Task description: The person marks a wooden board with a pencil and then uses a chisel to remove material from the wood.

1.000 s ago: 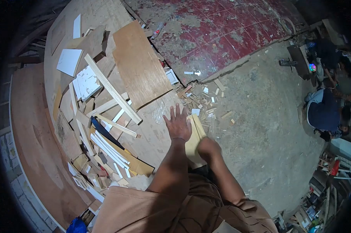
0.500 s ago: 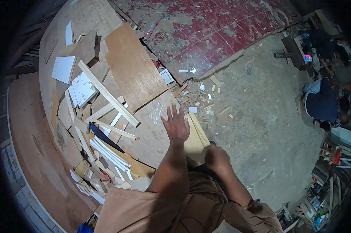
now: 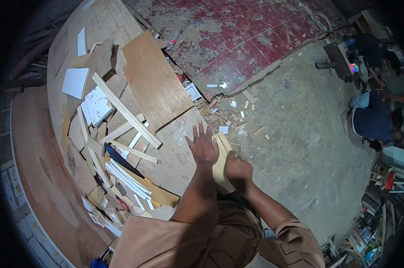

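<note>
My left hand [image 3: 203, 146] lies flat with its fingers spread, pressing at the left edge of a pale wooden board [image 3: 220, 169]. My right hand [image 3: 238, 170] is curled into a fist over the right side of that board. Whatever my right fingers hold is hidden beneath the hand. The board rests by the near edge of the wooden tabletop [image 3: 168, 154], its close end pointing toward my body. Just beyond my left fingers lies a scrap of clear plastic film [image 3: 181, 135] on the tabletop.
A brown plywood sheet [image 3: 155, 80], a long wooden strip [image 3: 126, 111] and white strips [image 3: 128, 180] lie leftward. Offcuts [image 3: 226, 118] litter the concrete floor [image 3: 295, 143] ahead, beside red tiles [image 3: 255, 40]. People [image 3: 369, 114] crouch at the far right.
My right hand has moved forward and a little left along the board, away from my body. My left hand has stayed in nearly the same place.
</note>
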The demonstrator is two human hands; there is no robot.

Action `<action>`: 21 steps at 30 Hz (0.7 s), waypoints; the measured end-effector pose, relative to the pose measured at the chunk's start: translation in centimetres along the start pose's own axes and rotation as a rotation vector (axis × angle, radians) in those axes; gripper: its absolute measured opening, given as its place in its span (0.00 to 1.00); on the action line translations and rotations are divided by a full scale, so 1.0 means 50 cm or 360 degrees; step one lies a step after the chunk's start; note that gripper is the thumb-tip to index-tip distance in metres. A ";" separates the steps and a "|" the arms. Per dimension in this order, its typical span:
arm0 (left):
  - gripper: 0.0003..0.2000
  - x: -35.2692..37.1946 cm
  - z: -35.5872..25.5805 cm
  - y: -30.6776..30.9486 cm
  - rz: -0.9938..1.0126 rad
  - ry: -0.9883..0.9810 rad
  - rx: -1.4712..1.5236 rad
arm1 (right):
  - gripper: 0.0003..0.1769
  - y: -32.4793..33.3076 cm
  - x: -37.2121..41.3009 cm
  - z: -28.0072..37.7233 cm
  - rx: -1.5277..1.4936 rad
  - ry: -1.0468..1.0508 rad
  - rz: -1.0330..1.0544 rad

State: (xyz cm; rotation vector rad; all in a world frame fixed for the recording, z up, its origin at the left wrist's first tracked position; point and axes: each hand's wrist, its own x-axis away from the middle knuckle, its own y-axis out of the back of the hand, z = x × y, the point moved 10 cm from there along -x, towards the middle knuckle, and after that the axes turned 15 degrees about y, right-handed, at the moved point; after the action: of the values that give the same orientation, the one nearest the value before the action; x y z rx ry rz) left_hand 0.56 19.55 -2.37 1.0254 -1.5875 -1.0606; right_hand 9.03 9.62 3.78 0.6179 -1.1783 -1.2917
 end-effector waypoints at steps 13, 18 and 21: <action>0.29 -0.011 0.014 -0.032 0.0131 0.0067 -0.0100 | 0.07 -0.045 -0.125 0.006 -0.0101 -0.0132 -0.0014; 0.30 -0.004 0.007 -0.011 0.0094 0.0052 -0.0080 | 0.09 -0.011 -0.026 0.004 -0.0143 -0.0018 0.0118; 0.30 -0.005 0.009 -0.010 0.0093 0.0060 -0.0080 | 0.08 0.050 0.048 0.021 -0.0185 0.0026 0.0214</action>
State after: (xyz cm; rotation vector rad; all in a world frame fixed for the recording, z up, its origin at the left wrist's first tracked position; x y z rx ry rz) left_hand 0.25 19.73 -3.00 0.9543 -1.5439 -1.0309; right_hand 8.75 8.22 7.12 0.4561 -1.1041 -1.2288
